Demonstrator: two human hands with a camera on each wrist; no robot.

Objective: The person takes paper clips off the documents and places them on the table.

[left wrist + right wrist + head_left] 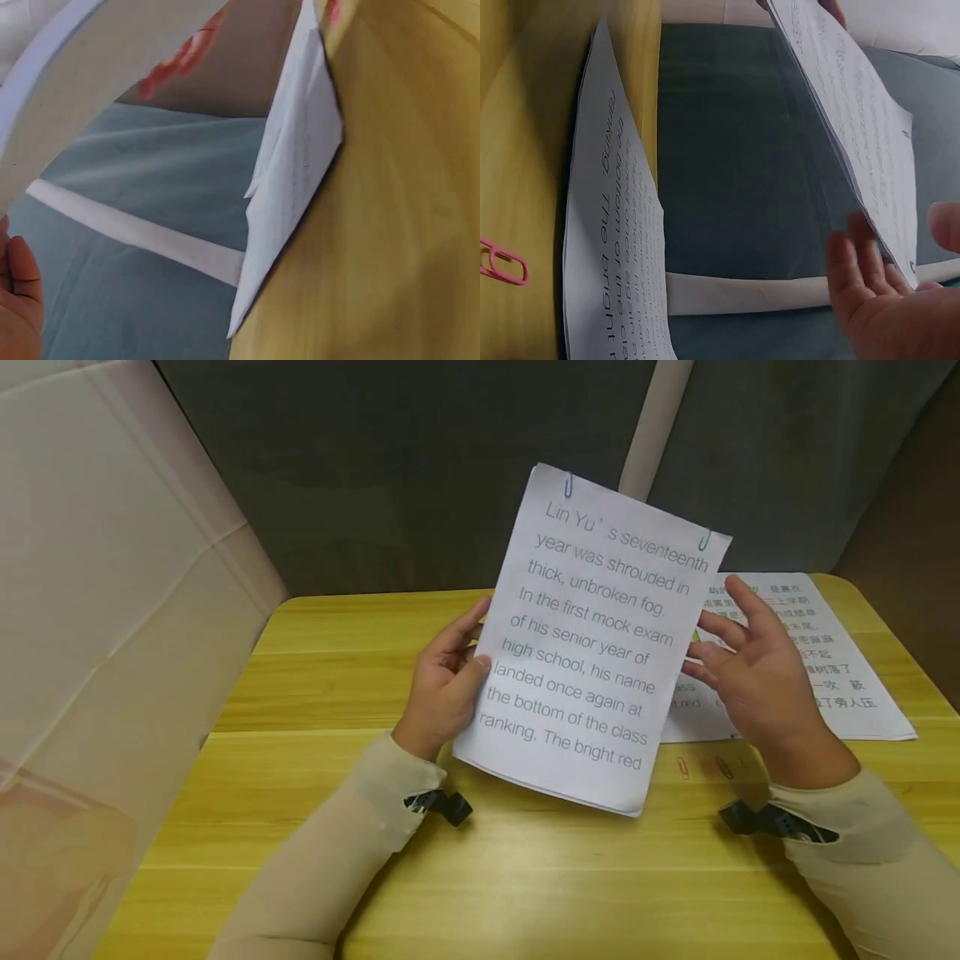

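The left hand (444, 687) grips the clipped sheets (592, 639) upright above the table (330, 652); the text begins "Lin Yu's seventeenth year". The right hand (757, 672) is open, its fingers touching the right edge.

Left hand (444, 681): fingers and thumb curled in pinching grip, forearm angled in from lower left. Right hand (757, 672): fingers relaxed, spread, palm facing left. Both forearms in beige sleeves, black wrist straps.
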